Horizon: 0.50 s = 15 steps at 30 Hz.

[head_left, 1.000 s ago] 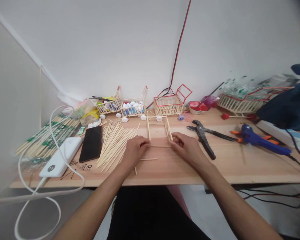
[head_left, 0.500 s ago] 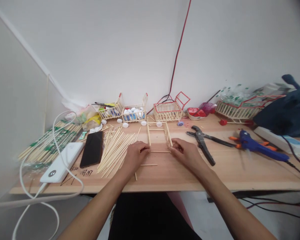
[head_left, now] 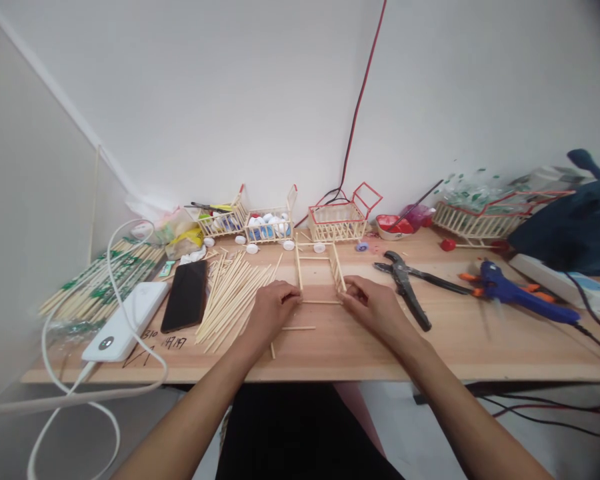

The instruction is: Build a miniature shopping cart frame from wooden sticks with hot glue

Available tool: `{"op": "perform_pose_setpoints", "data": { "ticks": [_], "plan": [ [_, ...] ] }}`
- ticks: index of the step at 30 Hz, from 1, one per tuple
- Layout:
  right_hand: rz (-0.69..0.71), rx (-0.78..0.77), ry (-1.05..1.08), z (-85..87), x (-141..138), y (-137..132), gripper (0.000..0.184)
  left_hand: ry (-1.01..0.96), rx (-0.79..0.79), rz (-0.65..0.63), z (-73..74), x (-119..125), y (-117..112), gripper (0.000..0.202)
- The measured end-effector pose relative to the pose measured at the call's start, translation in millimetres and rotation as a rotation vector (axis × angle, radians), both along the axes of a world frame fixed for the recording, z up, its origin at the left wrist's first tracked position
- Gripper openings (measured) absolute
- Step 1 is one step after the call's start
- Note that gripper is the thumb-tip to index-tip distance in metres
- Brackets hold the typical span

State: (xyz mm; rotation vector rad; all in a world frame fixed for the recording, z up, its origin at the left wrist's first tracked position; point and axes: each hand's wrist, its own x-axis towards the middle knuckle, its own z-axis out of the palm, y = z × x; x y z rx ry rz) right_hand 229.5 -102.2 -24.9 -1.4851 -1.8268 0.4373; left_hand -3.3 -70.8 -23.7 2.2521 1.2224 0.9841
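Observation:
A small frame of thin wooden sticks stands on the wooden table in front of me, with two side panels joined by crosspieces. My left hand pinches the near left corner of it, thumb and fingers closed. At the near right corner, my right hand has its fingertips closed on the frame too. A crosspiece stick spans between both hands along the near side. One loose stick lies just below my left hand. The exact fingertip contact is partly hidden.
A pile of cut sticks, a phone and a white power bank lie left. Pliers and a blue glue gun lie right. Small stick carts, one a red-trimmed cart, line the wall.
Both hands keep their hold on the stick frame in nearly the same place. The whole view has shifted very slightly.

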Motion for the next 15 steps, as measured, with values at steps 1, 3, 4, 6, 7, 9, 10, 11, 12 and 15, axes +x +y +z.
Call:
{"op": "perform_pose_setpoints", "data": {
  "ticks": [1, 3, 4, 6, 7, 9, 10, 11, 12, 15],
  "plan": [
    [0.0, -0.004, 0.003, 0.2, -0.2, -0.2, 0.027, 0.004, -0.001, 0.001, 0.4, 0.0, -0.2, 0.011],
    [0.0, -0.008, 0.011, 0.4, -0.6, -0.6, 0.027, 0.012, 0.0, 0.0, 0.9, -0.1, -0.4, 0.011],
    [0.0, -0.007, 0.014, 0.5, -0.6, -0.7, 0.026, 0.013, 0.0, -0.002, 1.0, -0.2, -0.5, 0.011],
    [-0.001, -0.005, 0.014, 0.6, -0.5, -0.8, 0.026, 0.011, 0.002, -0.003, 1.0, -0.2, -0.4, 0.011],
    [-0.001, -0.005, 0.012, 0.6, -0.4, -0.7, 0.026, 0.007, 0.001, -0.003, 0.9, -0.1, -0.4, 0.012],
    [-0.004, -0.011, 0.004, 0.6, -0.3, -0.4, 0.026, -0.002, 0.0, 0.002, 1.0, 0.2, -0.3, 0.012],
    [-0.007, -0.013, 0.0, 0.7, -0.3, -0.2, 0.026, -0.005, -0.002, 0.005, 1.2, 0.4, -0.3, 0.012],
    [-0.011, -0.013, -0.003, 0.7, -0.4, 0.0, 0.026, -0.005, -0.004, 0.006, 1.5, 0.6, -0.4, 0.012],
    [-0.013, -0.012, -0.004, 0.8, -0.5, 0.1, 0.026, -0.004, -0.007, 0.007, 1.9, 0.8, -0.6, 0.012],
    [-0.009, -0.011, -0.002, 1.1, -0.8, 0.0, 0.027, 0.006, -0.015, 0.007, 3.6, 1.2, -1.4, 0.012]
  ]
}}
